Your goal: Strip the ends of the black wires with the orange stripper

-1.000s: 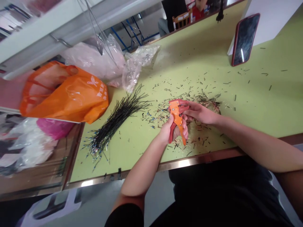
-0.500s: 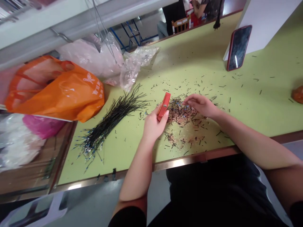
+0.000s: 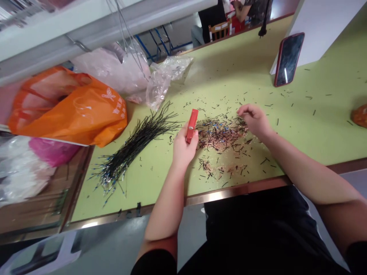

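Note:
My left hand [image 3: 184, 149] is closed around a small red hand tool [image 3: 192, 126] with a metal rivet or screw on its face; its exact kind does not show. Just right of it lies a loose pile of black, blue and copper-coloured wire scraps [image 3: 219, 133]. My right hand [image 3: 256, 120] is at the pile's right edge, fingers loosely bent and nothing visible in them. Left of my left hand, a bundle of black wires [image 3: 133, 145] with blue and silvery ends rests on the green table [image 3: 160, 179].
An orange bag [image 3: 97, 110] and clear plastic bags [image 3: 160, 82] stand at the left. A phone [image 3: 289, 59] leans on a white panel [image 3: 323, 30]. A plug [image 3: 262, 28] hangs at the back. Other people [image 3: 212, 19] sit beyond the table.
My right hand has drawn back to the right, off the middle of the scraps, and its fingers are more bent. My left hand has shifted slightly left with the red tool, now more upright.

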`<control>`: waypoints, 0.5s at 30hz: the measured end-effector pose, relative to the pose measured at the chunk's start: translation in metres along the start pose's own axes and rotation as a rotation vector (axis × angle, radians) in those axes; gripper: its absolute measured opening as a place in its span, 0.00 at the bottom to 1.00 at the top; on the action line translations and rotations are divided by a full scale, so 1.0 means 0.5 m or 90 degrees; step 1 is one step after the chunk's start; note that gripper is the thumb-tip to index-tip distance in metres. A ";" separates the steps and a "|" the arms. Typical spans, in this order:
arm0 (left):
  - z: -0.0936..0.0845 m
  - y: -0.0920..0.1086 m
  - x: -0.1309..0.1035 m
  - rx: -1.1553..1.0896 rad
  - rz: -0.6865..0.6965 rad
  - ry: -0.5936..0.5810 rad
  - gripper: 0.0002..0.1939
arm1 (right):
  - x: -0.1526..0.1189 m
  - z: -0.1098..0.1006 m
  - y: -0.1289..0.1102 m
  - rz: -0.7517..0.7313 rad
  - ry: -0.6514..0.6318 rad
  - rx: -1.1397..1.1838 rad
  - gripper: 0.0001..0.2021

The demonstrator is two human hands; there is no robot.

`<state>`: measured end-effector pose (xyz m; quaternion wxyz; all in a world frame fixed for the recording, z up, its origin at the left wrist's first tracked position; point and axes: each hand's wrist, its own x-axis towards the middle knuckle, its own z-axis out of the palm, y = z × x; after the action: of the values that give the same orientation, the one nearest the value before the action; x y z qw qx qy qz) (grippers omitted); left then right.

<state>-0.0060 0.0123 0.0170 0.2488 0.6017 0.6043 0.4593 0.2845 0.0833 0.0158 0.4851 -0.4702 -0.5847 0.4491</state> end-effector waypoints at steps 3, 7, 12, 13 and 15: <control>0.011 -0.012 0.007 -0.130 -0.035 -0.005 0.25 | 0.004 -0.001 0.014 0.058 -0.009 0.159 0.11; 0.017 -0.015 0.019 -0.306 -0.077 0.021 0.24 | 0.000 0.000 0.014 0.107 -0.031 0.256 0.09; 0.013 0.007 0.023 -0.429 -0.140 -0.003 0.24 | -0.011 0.007 -0.009 0.088 -0.096 0.181 0.05; 0.012 0.012 0.022 -0.451 -0.149 -0.014 0.24 | -0.012 0.006 -0.013 0.105 -0.116 0.212 0.07; 0.013 0.019 0.018 -0.497 -0.165 -0.042 0.24 | -0.014 0.004 -0.021 0.167 -0.155 0.312 0.10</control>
<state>0.0029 0.0213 0.0243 0.5335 0.3957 0.4470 0.5992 0.2820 0.0747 0.0251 0.4483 -0.3533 -0.4471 0.6887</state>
